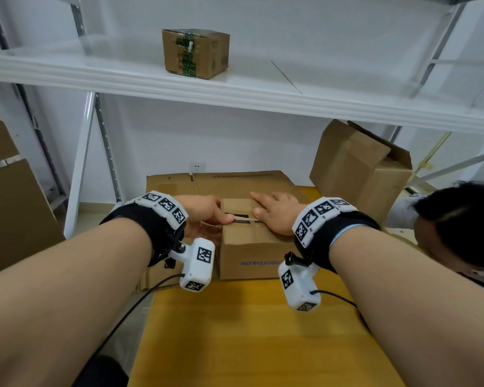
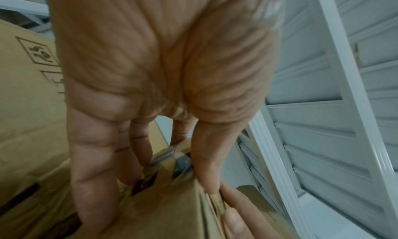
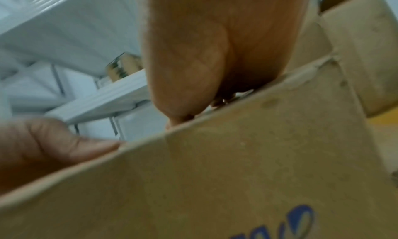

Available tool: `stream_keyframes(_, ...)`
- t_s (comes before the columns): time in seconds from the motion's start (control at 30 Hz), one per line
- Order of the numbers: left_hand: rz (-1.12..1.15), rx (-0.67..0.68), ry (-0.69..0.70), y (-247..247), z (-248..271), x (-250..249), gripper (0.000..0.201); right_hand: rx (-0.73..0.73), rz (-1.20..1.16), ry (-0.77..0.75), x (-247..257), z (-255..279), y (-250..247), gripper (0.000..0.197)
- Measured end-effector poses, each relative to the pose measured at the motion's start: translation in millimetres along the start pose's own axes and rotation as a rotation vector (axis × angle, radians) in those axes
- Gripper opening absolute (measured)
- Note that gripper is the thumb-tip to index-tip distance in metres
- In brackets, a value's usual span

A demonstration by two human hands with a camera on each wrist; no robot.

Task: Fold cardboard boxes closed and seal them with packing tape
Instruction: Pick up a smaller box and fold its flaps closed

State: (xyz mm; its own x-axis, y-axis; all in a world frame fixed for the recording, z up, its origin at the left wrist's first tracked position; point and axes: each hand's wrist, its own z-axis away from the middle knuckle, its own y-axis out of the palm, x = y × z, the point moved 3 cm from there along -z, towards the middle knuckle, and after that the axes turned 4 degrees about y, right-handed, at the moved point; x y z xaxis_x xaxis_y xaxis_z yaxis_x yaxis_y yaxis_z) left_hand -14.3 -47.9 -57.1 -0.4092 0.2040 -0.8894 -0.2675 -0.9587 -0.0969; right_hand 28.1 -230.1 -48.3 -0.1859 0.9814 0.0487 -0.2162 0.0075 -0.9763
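Note:
A small brown cardboard box [image 1: 249, 247] with blue lettering on its front stands on the yellow table [image 1: 249, 331]. Its top flaps are folded down, with a dark gap at the seam. My left hand [image 1: 210, 215] clasps the box's left edge, thumb on top at the seam and fingers [image 2: 92, 183] down the side. My right hand [image 1: 274, 210] lies flat on the top with straight fingers, its thumb close to the left thumb. In the right wrist view the palm [image 3: 204, 55] rests on the box's top edge [image 3: 237, 157]. No tape roll is in sight.
A flattened carton [image 1: 221, 181] lies behind the small box. A bigger open box [image 1: 361, 174] stands at the back right. A taped box [image 1: 196, 53] sits on the white shelf [image 1: 235, 90] overhead. Another person's head [image 1: 458, 224] is close on the right. Cardboard sheets [image 1: 11, 213] lean at the left.

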Motion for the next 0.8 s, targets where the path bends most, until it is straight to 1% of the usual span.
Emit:
stream_keyframes(0.07,-0.077,-0.004,-0.011,1.1,0.6,-4.3,0.020,-0.012,0.003,-0.006,0.6,-0.4,3.3,0.055)
stream_keyframes(0.13,-0.132,-0.042,-0.031,1.3,0.0,-11.0,0.027,-0.009,-0.004,-0.003,-0.4,-2.2,3.1,0.055)
stream_keyframes(0.17,-0.187,-0.086,-0.026,1.2,-1.3,-15.6,0.033,-0.014,-0.007,-0.002,-0.8,-2.4,3.0,0.055)
stream_keyframes(0.23,-0.416,-0.215,0.055,1.0,-4.3,-29.4,0.048,-0.019,-0.009,-0.004,-1.1,-2.6,4.0,0.055)
stream_keyframes(0.27,-0.543,-0.288,0.131,2.4,-3.8,-38.6,0.054,-0.015,-0.010,-0.003,-0.7,-2.9,4.9,0.055)
stream_keyframes(0.3,-0.598,-0.321,0.216,7.3,-1.0,-47.1,0.056,-0.011,-0.006,-0.001,-0.5,-4.3,6.1,0.054)
stream_keyframes(0.33,-0.603,-0.300,0.284,14.0,-0.9,-53.6,0.051,-0.013,0.001,0.001,-0.2,-5.0,6.3,0.054)
stream_keyframes(0.4,-0.639,-0.182,0.327,32.6,-1.0,-58.2,0.037,-0.030,0.012,0.011,0.3,-3.6,4.1,0.054)
stream_keyframes(0.47,-0.732,-0.062,0.277,49.0,-4.5,-53.7,0.030,-0.026,-0.007,0.006,2.0,1.3,0.4,0.052)
stream_keyframes(0.5,-0.768,-0.033,0.256,53.1,-4.9,-52.0,0.029,-0.023,-0.033,-0.005,1.4,2.4,-1.1,0.052)
stream_keyframes(0.57,-0.805,-0.034,0.254,54.8,-6.6,-51.9,0.027,-0.028,-0.126,-0.006,-5.4,2.2,-4.8,0.057)
stream_keyframes(0.63,-0.835,-0.096,0.234,50.9,-7.1,-52.2,0.033,-0.069,-0.259,0.050,-19.3,-2.6,-5.5,0.061)
stream_keyframes(0.67,-0.852,-0.117,0.239,49.8,-7.9,-52.3,0.036,-0.084,-0.296,0.079,-25.5,-2.2,-5.2,0.060)
stream_keyframes(0.73,-0.881,-0.118,0.247,51.1,-9.3,-51.6,0.040,-0.044,-0.334,0.117,-34.2,1.5,-2.1,0.056)
stream_keyframes(0.8,-0.915,-0.107,0.230,54.2,-12.9,-50.5,0.046,-0.015,-0.369,0.124,-40.4,5.3,-0.3,0.052)
